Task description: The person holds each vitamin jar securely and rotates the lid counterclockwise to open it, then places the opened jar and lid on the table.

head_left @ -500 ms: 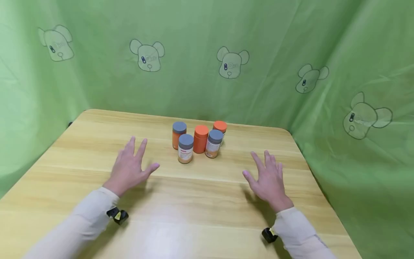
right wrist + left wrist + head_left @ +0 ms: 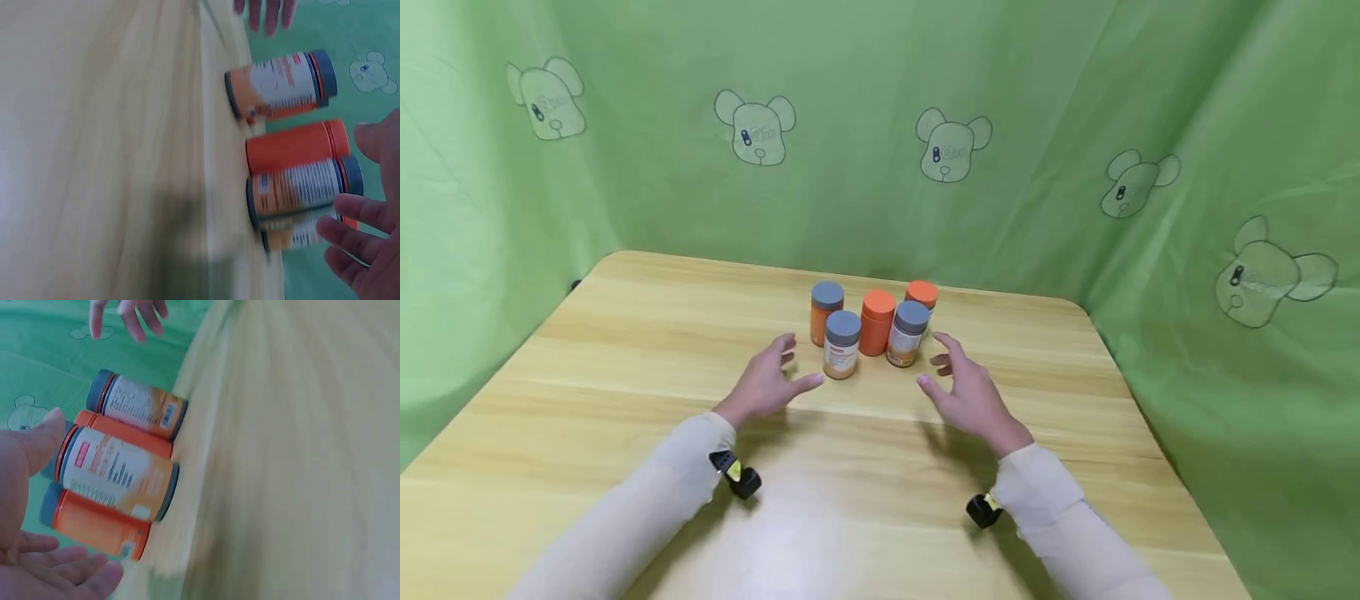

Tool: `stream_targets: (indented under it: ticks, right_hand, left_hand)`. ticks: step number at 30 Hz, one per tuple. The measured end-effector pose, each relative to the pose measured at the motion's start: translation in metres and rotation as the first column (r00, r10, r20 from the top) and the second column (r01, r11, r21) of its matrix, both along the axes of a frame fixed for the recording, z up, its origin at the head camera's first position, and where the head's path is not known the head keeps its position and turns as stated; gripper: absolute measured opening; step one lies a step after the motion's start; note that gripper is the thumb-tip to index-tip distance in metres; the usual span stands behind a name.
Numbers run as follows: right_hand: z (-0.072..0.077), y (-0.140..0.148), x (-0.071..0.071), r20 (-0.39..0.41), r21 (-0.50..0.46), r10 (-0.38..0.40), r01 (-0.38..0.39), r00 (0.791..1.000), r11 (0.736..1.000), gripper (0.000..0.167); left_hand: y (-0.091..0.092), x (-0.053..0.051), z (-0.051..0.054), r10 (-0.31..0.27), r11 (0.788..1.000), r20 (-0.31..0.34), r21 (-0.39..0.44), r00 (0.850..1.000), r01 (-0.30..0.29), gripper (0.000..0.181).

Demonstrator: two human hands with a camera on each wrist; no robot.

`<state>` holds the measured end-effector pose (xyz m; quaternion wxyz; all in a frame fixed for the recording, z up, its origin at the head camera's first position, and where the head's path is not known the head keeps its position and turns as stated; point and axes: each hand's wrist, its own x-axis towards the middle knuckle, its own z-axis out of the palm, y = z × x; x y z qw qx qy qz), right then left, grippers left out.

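Note:
Several small screw-top jars stand upright in a cluster. At the front left is a grey-lidded jar with a white label (image 2: 841, 348), and behind it a grey-lidded orange jar (image 2: 822, 321). An all-orange jar (image 2: 876, 327) stands in the middle. To its right is another grey-lidded labelled jar (image 2: 906, 337), partly covering an orange-lidded jar (image 2: 922, 293). My left hand (image 2: 763, 383), thumb spread from relaxed fingers, hovers just left of the cluster. On the right, my right hand (image 2: 970, 392) is held likewise, near the labelled jar. Both hands hold nothing.
The jars stand on a pale wooden table (image 2: 850, 500) with rounded far corners. A green curtain (image 2: 850, 217) printed with bear heads hangs behind the table and along its sides. Each sleeved forearm carries a small black strapped camera (image 2: 745, 482).
Both hands have moved inward toward the jars, the left going right and the right going left. Their spread fingers have bent a little. The jars keep their arrangement; the head view has shifted slightly.

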<state>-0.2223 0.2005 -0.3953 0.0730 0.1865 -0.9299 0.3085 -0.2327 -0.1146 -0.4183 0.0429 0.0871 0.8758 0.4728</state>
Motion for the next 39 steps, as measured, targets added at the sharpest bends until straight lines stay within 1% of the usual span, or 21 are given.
stream_targets:
  ticks: [2, 3, 4, 6, 9, 12, 14, 20, 25, 32, 36, 39]
  right_hand:
    - [0.001, -0.009, -0.006, 0.024, -0.019, 0.016, -0.015, 1.000, 1.000, 0.068]
    - [0.001, -0.014, -0.009, 0.036, -0.024, 0.025, -0.024, 0.999, 0.999, 0.068]
    - [0.001, -0.019, -0.012, 0.048, -0.030, 0.033, -0.032, 0.998, 0.999, 0.068]
    - [0.002, -0.027, -0.016, 0.069, -0.035, 0.043, -0.041, 0.997, 0.999, 0.067]
    - [0.002, -0.040, -0.021, 0.088, -0.053, 0.045, -0.041, 0.995, 0.998, 0.065]
    - [0.002, -0.050, -0.023, 0.103, -0.070, 0.048, -0.041, 0.993, 0.997, 0.062]
    - [0.002, -0.057, -0.024, 0.108, -0.079, 0.054, -0.046, 0.993, 0.996, 0.060]
    - [0.004, -0.071, -0.026, 0.122, -0.067, 0.028, -0.020, 0.992, 0.998, 0.061]
    - [0.002, -0.074, -0.028, 0.132, -0.049, 0.011, -0.005, 0.991, 0.999, 0.063]
    - [-0.003, -0.074, -0.029, 0.094, -0.026, 0.026, -0.023, 0.995, 0.999, 0.065]
    - [-0.004, -0.074, -0.030, 0.100, -0.013, 0.022, -0.020, 0.995, 1.000, 0.067]
    - [-0.004, -0.074, -0.031, 0.105, 0.000, 0.021, -0.022, 0.994, 1.000, 0.067]
  left_hand:
    - [0.010, -0.008, 0.002, 0.006, 0.995, 0.080, 0.098, 0.997, -0.014, 0.093]
    - [0.014, -0.012, 0.003, 0.010, 0.991, 0.107, 0.134, 0.994, -0.024, 0.091]
    - [0.018, -0.015, 0.005, 0.019, 0.986, 0.128, 0.161, 0.992, -0.039, 0.090]
    - [0.025, -0.020, 0.006, 0.026, 0.983, 0.139, 0.176, 0.990, -0.050, 0.090]
    - [0.033, -0.025, 0.005, 0.018, 0.987, 0.129, 0.154, 0.991, -0.038, 0.090]
    - [0.039, -0.027, 0.001, 0.002, 0.992, 0.119, 0.125, 0.993, -0.017, 0.090]
    - [0.042, -0.029, -0.002, 0.001, 0.993, 0.106, 0.117, 0.994, -0.013, 0.089]
    - [0.048, -0.032, -0.004, 0.041, 0.991, 0.078, 0.126, 0.996, -0.051, 0.086]
    - [0.051, -0.035, -0.008, 0.072, 0.992, 0.058, 0.104, 0.996, -0.078, 0.086]
    - [0.054, -0.039, -0.017, 0.091, 0.993, 0.010, 0.074, 0.996, -0.091, 0.081]
    - [0.056, -0.041, -0.018, 0.099, 0.993, -0.029, 0.065, 0.995, -0.097, 0.079]
    - [0.056, -0.041, -0.016, 0.095, 0.994, -0.058, 0.061, 0.994, -0.091, 0.076]
